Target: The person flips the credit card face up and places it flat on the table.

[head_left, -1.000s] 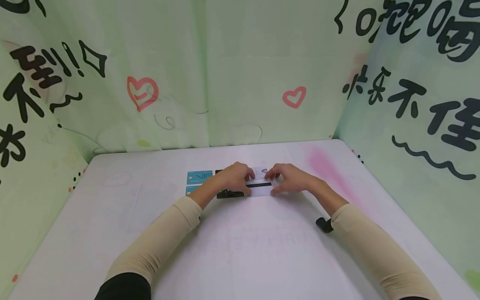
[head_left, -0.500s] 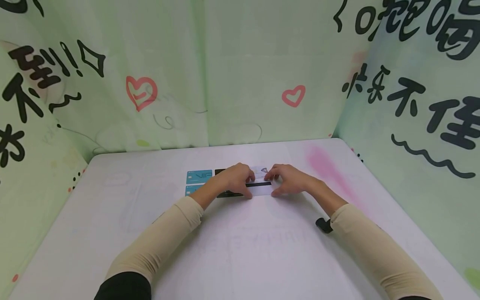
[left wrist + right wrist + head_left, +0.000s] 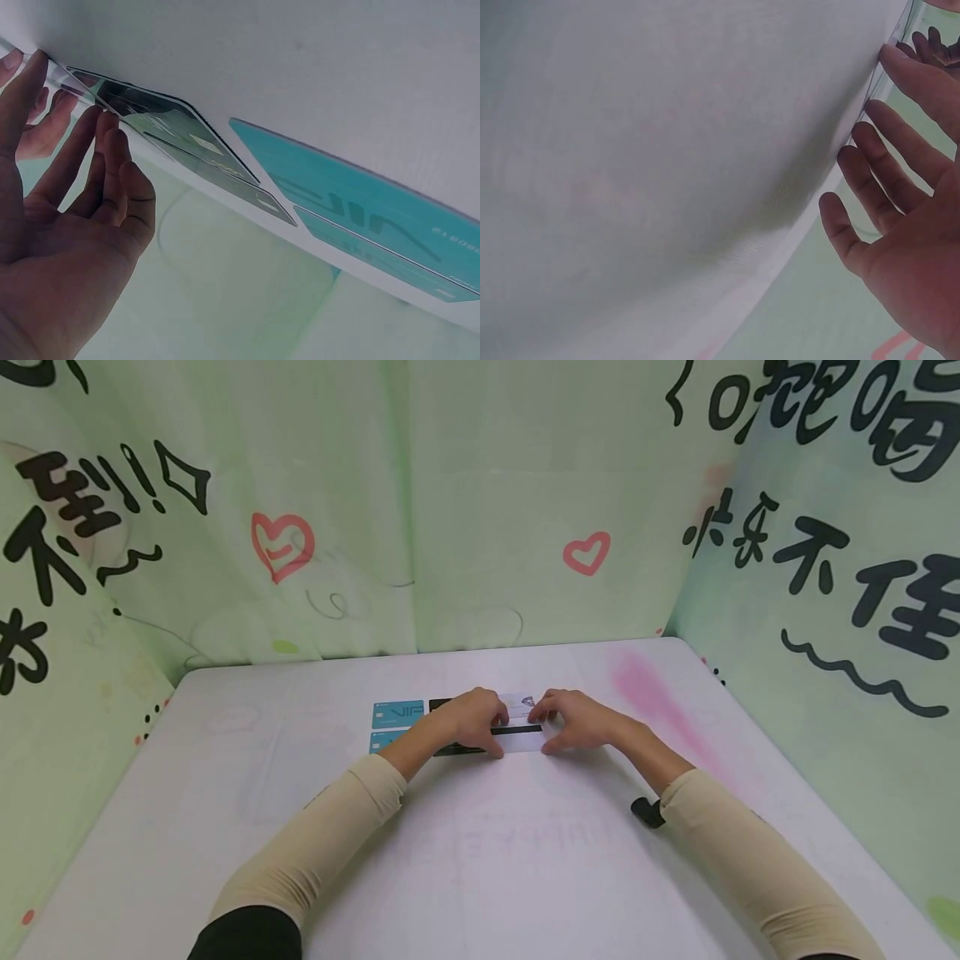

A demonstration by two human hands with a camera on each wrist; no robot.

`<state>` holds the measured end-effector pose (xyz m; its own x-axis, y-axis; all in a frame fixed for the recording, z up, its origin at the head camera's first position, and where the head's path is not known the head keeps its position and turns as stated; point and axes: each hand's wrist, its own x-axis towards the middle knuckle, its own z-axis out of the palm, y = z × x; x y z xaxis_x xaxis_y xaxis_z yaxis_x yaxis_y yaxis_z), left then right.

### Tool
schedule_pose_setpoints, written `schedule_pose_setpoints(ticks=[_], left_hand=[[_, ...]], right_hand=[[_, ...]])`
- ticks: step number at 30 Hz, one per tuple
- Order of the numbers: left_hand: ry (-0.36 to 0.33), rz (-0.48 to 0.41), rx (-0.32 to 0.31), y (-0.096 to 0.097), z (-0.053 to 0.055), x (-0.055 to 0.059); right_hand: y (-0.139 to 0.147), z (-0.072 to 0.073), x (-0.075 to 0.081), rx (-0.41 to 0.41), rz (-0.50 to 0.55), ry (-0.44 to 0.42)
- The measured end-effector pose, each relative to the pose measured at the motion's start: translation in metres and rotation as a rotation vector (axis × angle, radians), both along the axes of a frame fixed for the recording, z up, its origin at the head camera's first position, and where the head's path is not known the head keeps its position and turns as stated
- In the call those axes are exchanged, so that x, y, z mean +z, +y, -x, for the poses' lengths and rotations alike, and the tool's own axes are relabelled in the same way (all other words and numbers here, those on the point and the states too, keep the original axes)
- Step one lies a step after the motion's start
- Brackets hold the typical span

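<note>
A white card with a black stripe (image 3: pixel 521 742) lies flat on the table, just below another pale card (image 3: pixel 517 700). My left hand (image 3: pixel 474 720) grips its left end, thumb at the near edge and fingertips at the far edge. At the right end, my right hand (image 3: pixel 577 720) holds it the same way. Black cards (image 3: pixel 459 749) lie under and beside the left hand, partly hidden by it. Farther left are two blue VIP cards (image 3: pixel 397 714), one above the other. In the right wrist view the right hand's (image 3: pixel 907 202) other fingers are spread loosely.
The cards sit toward the back of a white-covered table (image 3: pixel 465 860). Light green cloth walls (image 3: pixel 480 510) with black writing and red hearts close it in at the back and sides. A small black object (image 3: pixel 647 812) shows beside the right sleeve.
The left thumb has slid slightly toward the near edge of the striped card since a second ago. Both hands otherwise stay in place, and the cards look unmoved.
</note>
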<state>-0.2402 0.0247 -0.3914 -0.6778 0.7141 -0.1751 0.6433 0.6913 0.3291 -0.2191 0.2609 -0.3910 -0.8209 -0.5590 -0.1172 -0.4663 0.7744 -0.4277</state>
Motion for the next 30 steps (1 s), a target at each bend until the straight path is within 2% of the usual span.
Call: schedule_pose_setpoints(ticks=[20,30], left_hand=[[-0.049,-0.006,0.036,0.0022,-0.0022,0.0028],[-0.002,0.025,0.05,0.0037,-0.0015,0.0025]], right_hand=[[-0.0008,0.0017,-0.0026,0.005,0.004,-0.024],[-0.0023,0.0031,-0.0026,0.02,0.007,-0.024]])
